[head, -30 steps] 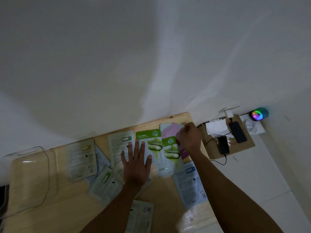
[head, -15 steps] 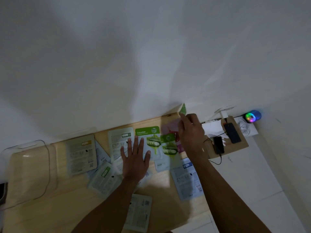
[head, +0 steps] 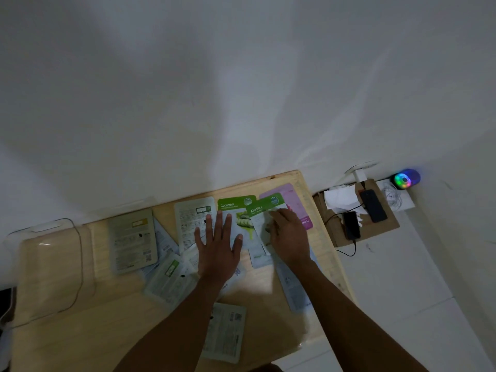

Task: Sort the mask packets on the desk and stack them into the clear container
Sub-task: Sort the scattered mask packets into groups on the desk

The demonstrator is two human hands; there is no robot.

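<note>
Wooden desk (head: pixel 257 288) against a white wall, strewn with sheet mask packets.

Left hand (head: pixel 218 247) lies flat, fingers spread, on the "Cucumber" packet (head: pixel 233 210); right hand (head: pixel 288 234) grips the "Aloe Vera" packet (head: pixel 264 208) overlapping a pink packet (head: pixel 294 202). Clear container (head: pixel 51 264) sits far left; two phones (head: pixel 373 205) lie on cardboard, right.

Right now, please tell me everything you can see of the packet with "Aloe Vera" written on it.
The Aloe Vera packet is a flat, glossy sachet with a green top band, white lettering and a round emblem; its pale lower part is mostly hidden. It lies tilted on the wooden desk, overlapping the Cucumber packet and the pink packet. The right hand rests on it, fingers bent.
</note>
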